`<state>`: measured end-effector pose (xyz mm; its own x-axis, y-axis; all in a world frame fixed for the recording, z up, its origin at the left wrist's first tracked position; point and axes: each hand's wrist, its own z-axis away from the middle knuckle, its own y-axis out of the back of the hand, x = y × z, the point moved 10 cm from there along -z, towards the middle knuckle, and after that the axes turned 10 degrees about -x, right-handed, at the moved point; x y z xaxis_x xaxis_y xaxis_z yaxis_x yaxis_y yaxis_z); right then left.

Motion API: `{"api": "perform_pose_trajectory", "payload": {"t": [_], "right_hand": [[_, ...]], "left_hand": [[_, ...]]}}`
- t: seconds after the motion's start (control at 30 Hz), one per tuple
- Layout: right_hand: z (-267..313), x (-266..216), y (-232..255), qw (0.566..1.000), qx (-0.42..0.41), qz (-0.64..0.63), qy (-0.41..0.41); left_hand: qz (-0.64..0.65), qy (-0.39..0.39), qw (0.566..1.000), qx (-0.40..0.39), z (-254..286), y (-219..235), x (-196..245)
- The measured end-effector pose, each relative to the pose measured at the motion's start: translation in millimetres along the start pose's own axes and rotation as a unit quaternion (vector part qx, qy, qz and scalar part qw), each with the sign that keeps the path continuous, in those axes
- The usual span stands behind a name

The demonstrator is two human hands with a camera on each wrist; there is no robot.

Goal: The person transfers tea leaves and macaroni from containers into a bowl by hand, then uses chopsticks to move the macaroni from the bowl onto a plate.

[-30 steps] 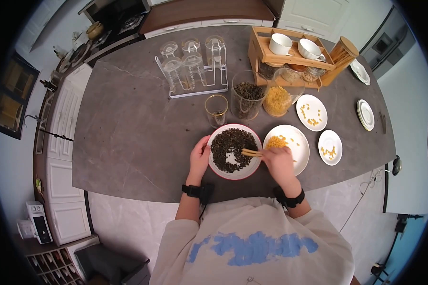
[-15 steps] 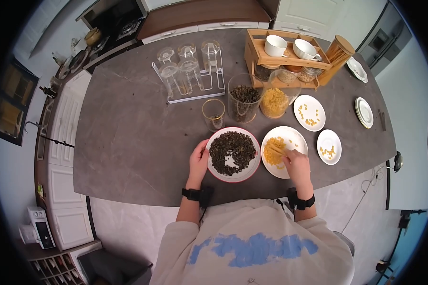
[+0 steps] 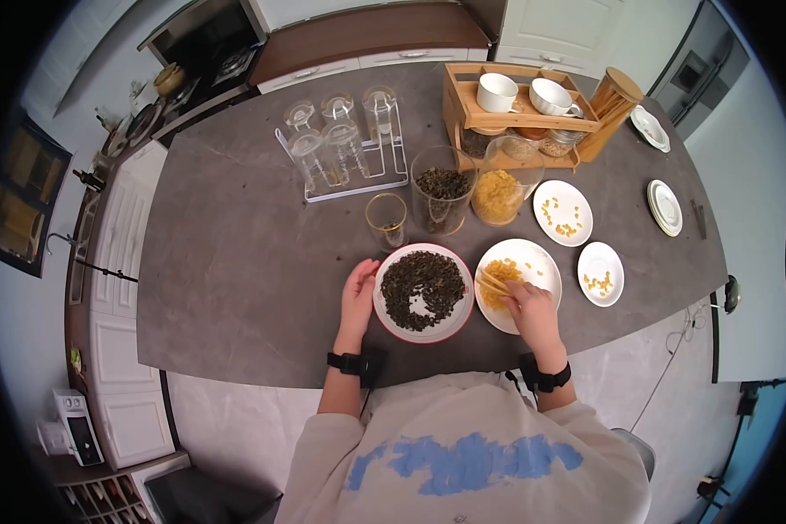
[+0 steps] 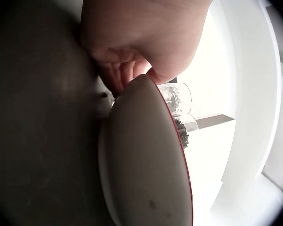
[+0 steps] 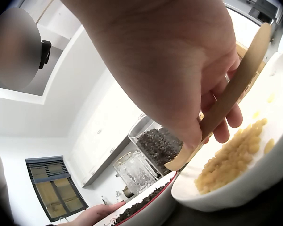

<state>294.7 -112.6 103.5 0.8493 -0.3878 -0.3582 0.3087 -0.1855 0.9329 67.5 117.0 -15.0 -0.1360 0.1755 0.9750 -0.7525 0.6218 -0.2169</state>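
In the head view, a red-rimmed white bowl holds dark dried bits with a bare patch in the middle. At its left edge, the left hand has its fingers beside the bowl; the left wrist view shows the thumb at the rim and the curled fingers against the side. The right hand grips light wooden tongs, whose tips are over yellow pieces on a white plate. In the right wrist view the tongs lie between thumb and fingers, above the yellow pieces.
Behind the bowl stand a gold-rimmed glass and jars of dark bits and yellow pieces. Two small plates hold scattered yellow pieces. A glass rack and wooden shelf are farther back.
The right hand has moved the tongs from over the dark bits to the yellow pieces, then slightly left over that plate. The left hand stays beside the bowl.
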Motion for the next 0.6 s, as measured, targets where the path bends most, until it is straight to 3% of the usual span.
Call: {"api": "perform_pose_trajectory", "payload": {"t": [0.07, 0.2, 0.4, 0.5, 0.6], "right_hand": [[3, 5, 1, 1.0, -0.002, 0.005, -0.011], [7, 9, -2, 1.0, -0.003, 0.009, -0.015], [14, 12, 6, 1.0, 0.01, 0.004, -0.029], [20, 20, 13, 0.999, 0.025, 0.0, -0.045], [29, 29, 16, 0.997, 0.045, -0.013, -0.056]], "left_hand": [[-0.011, 0.022, 1.0, 0.008, -13, 4, 6], [-0.123, -0.013, 0.992, -0.004, -46, -4, 35], [-0.217, -0.115, 0.966, -0.078, -90, -45, 65], [-0.231, -0.074, 0.969, -0.054, -92, -41, 63], [-0.256, -0.136, 0.957, -0.015, -98, -29, 75]]}}
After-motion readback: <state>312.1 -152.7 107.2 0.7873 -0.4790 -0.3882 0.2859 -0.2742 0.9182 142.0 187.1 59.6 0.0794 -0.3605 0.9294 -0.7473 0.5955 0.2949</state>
